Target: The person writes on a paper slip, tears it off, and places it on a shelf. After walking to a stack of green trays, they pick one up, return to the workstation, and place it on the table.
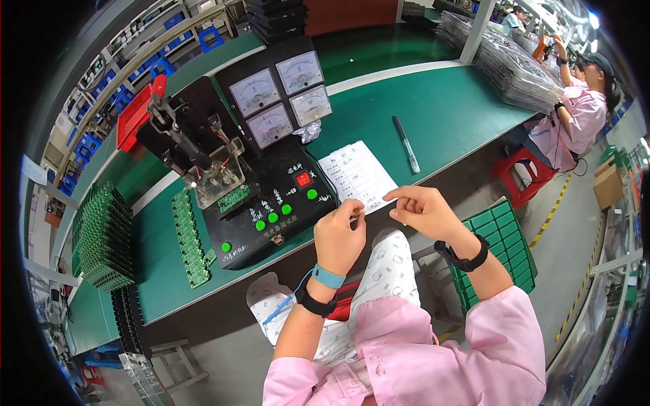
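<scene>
My left hand [340,233] hovers by the lower left corner of a white printed paper form [355,169], its thumb and fingers drawn together. What they pinch, if anything, is too small to make out. At the form's lower right corner, my right hand [428,213] has its index finger stretched out and its thumb apart from it, with nothing visible between them. The form lies on the green table [365,111], with handwriting on it. Left of my hands stands a black test box [271,230] with green buttons and a red switch; its clamp fixture [220,179] sits over a small green circuit board [234,198].
A pen [407,145] lies right of the form. Analog meters [284,98] rise behind the box. Left are a circuit board strip [187,237] and stacked boards [105,233]. A green compartment tray [497,247] is at my right; a co-worker [582,118] sits beyond, beside stacked clear trays [501,61].
</scene>
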`<state>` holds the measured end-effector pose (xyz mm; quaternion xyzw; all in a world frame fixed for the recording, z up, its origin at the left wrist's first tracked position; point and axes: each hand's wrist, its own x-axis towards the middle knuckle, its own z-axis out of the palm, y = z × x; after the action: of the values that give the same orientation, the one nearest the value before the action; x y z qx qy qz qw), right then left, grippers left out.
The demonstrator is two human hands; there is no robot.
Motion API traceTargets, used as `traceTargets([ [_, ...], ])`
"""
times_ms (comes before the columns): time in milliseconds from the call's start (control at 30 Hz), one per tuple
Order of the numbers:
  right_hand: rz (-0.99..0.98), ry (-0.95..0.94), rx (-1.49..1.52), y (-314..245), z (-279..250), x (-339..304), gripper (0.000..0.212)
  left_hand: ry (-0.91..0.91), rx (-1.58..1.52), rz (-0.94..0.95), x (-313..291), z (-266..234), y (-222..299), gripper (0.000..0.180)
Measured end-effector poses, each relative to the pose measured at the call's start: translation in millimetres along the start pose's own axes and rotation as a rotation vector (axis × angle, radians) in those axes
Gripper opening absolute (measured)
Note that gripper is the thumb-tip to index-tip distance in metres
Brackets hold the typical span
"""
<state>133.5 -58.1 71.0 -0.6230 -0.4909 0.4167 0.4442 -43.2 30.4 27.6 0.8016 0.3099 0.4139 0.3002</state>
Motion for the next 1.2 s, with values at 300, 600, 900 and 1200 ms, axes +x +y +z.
traceTargets([
  [300, -0.39, -0.085, -0.816, -1, -4, 32, 0.032, -0.068, -0.135, -0.118, 1, -4, 6, 0.023],
  [600, -0.249, -0.34, -0.947, -21, -10, 56, 0.033, -0.082, -0.163, -0.068, -2, -2, -1, 0.022],
  [900, -0.22, -0.405, -0.914, -20, -14, 68, 0.024, -0.098, -0.172, -0.031, -3, -5, -1, 0.023],
  [1200, -0.671, -0.18, -0.923, -8, -5, 47, 0.004, 0.022, -0.059, 0.029, -9, -7, -2, 0.025],
])
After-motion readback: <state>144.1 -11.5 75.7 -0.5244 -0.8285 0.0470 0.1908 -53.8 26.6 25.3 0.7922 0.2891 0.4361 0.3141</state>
